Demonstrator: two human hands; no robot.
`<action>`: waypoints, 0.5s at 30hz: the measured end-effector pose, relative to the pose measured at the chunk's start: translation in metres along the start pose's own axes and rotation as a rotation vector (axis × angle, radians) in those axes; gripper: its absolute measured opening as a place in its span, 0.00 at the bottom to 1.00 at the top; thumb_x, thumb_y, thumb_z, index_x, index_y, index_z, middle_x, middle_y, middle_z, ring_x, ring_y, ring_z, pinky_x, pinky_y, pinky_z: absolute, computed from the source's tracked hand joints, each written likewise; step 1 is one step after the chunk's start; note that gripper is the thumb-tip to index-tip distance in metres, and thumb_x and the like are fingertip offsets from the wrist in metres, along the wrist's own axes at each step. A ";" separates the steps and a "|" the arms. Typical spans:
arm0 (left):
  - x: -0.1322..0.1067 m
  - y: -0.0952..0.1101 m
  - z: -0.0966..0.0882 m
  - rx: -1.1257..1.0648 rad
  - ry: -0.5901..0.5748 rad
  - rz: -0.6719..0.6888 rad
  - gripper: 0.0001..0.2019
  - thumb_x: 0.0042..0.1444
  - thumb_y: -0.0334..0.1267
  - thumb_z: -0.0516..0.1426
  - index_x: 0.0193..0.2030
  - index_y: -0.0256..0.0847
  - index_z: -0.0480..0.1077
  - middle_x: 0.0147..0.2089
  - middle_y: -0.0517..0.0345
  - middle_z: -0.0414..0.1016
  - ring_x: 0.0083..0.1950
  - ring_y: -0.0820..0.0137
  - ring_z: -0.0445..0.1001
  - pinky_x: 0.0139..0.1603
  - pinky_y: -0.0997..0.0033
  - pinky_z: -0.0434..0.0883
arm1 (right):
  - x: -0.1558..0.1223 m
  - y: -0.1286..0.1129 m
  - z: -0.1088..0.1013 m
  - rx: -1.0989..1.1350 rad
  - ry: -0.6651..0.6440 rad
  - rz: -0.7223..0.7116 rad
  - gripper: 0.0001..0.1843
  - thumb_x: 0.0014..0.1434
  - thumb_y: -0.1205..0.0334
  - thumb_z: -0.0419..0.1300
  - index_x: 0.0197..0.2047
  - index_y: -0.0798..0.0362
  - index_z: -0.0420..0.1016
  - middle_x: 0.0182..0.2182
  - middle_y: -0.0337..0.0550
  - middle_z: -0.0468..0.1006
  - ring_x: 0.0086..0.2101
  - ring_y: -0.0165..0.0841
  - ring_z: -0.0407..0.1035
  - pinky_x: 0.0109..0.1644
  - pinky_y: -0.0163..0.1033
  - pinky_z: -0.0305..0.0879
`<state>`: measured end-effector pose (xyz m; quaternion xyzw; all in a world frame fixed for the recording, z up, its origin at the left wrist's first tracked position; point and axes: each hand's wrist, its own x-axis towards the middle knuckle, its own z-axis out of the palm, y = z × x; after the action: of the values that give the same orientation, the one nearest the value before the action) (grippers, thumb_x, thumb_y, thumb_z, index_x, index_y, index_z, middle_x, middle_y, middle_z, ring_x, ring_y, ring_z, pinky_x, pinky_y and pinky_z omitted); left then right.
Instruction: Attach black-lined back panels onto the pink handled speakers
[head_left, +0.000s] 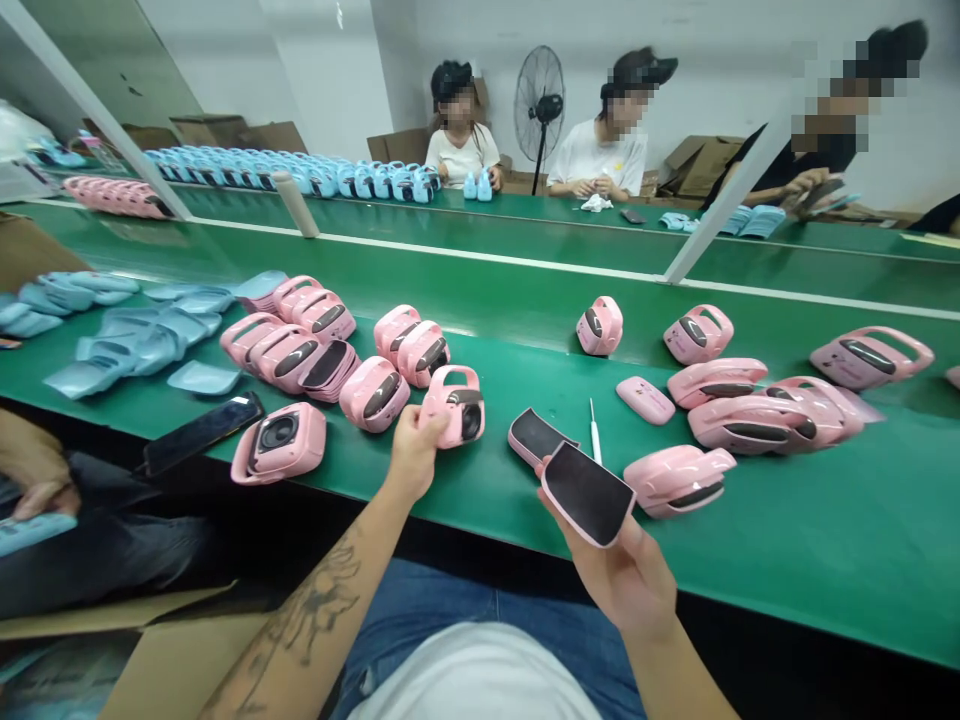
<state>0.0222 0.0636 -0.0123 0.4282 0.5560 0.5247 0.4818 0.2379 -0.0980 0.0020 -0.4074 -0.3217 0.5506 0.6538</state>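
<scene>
My left hand (411,455) grips a pink plastic speaker housing (454,410) on the green belt, with a dark round driver showing at its side. My right hand (622,570) holds up a black panel with a pink rim (586,494) above the belt's near edge. A similar panel (540,437) lies just beyond it, next to a thin white-handled tool (595,432). Several pink housings (375,394) lie around both hands. Another pink housing (279,444) sits to the left, its speaker driver facing up.
A black smartphone (201,433) lies at the belt's near left edge. Pale blue housings (131,345) lie further left, and a co-worker's hand (37,470) is at lower left. Cardboard (180,650) sits below. Beyond a second green belt (450,225), seated co-workers (461,140) and a standing fan (538,110) are visible.
</scene>
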 end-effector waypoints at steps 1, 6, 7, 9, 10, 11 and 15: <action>-0.012 0.002 -0.006 -0.060 -0.058 -0.049 0.24 0.54 0.61 0.65 0.38 0.41 0.70 0.38 0.53 0.79 0.40 0.61 0.80 0.44 0.60 0.79 | 0.001 -0.002 0.005 -0.005 -0.003 0.013 0.32 0.60 0.29 0.62 0.61 0.35 0.82 0.67 0.42 0.78 0.71 0.59 0.65 0.73 0.73 0.62; -0.067 0.008 -0.016 -0.512 -0.269 -0.484 0.21 0.63 0.56 0.61 0.52 0.42 0.77 0.51 0.49 0.86 0.48 0.58 0.84 0.44 0.59 0.83 | 0.007 -0.002 0.041 0.113 -0.038 0.030 0.28 0.64 0.37 0.62 0.62 0.38 0.80 0.69 0.40 0.75 0.71 0.53 0.64 0.76 0.71 0.59; -0.073 0.007 -0.018 -0.583 -0.286 -0.522 0.21 0.63 0.55 0.61 0.55 0.43 0.77 0.54 0.50 0.85 0.52 0.57 0.84 0.47 0.58 0.84 | 0.007 -0.001 0.047 0.153 -0.028 0.015 0.26 0.66 0.38 0.61 0.62 0.39 0.80 0.69 0.40 0.76 0.71 0.53 0.65 0.76 0.71 0.59; -0.078 0.004 -0.025 -0.644 -0.348 -0.503 0.23 0.64 0.56 0.61 0.57 0.44 0.77 0.59 0.49 0.84 0.59 0.55 0.82 0.56 0.54 0.82 | 0.006 0.000 0.052 0.210 -0.025 -0.010 0.25 0.68 0.40 0.59 0.61 0.40 0.81 0.68 0.41 0.77 0.70 0.54 0.67 0.75 0.72 0.60; -0.078 0.002 -0.029 -0.653 -0.397 -0.483 0.25 0.62 0.57 0.62 0.58 0.43 0.77 0.61 0.48 0.83 0.62 0.53 0.81 0.59 0.51 0.81 | 0.005 0.000 0.052 0.221 -0.046 -0.014 0.25 0.68 0.41 0.58 0.61 0.40 0.82 0.67 0.42 0.77 0.69 0.55 0.68 0.75 0.73 0.60; -0.079 -0.001 -0.034 -0.652 -0.452 -0.472 0.27 0.61 0.59 0.62 0.58 0.42 0.77 0.62 0.46 0.82 0.63 0.50 0.80 0.61 0.48 0.80 | 0.003 0.000 0.051 0.221 -0.075 -0.012 0.24 0.68 0.41 0.58 0.61 0.40 0.82 0.67 0.43 0.78 0.69 0.55 0.68 0.75 0.73 0.60; -0.085 -0.007 -0.045 -0.607 -0.548 -0.479 0.33 0.61 0.63 0.62 0.65 0.43 0.72 0.67 0.41 0.78 0.65 0.42 0.78 0.57 0.36 0.80 | 0.000 -0.001 0.040 0.056 -0.100 0.030 0.32 0.64 0.36 0.64 0.67 0.39 0.77 0.69 0.46 0.75 0.68 0.57 0.68 0.72 0.70 0.64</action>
<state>-0.0075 -0.0279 -0.0124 0.2504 0.3133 0.4052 0.8215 0.2038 -0.0908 0.0209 -0.3656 -0.3323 0.5888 0.6397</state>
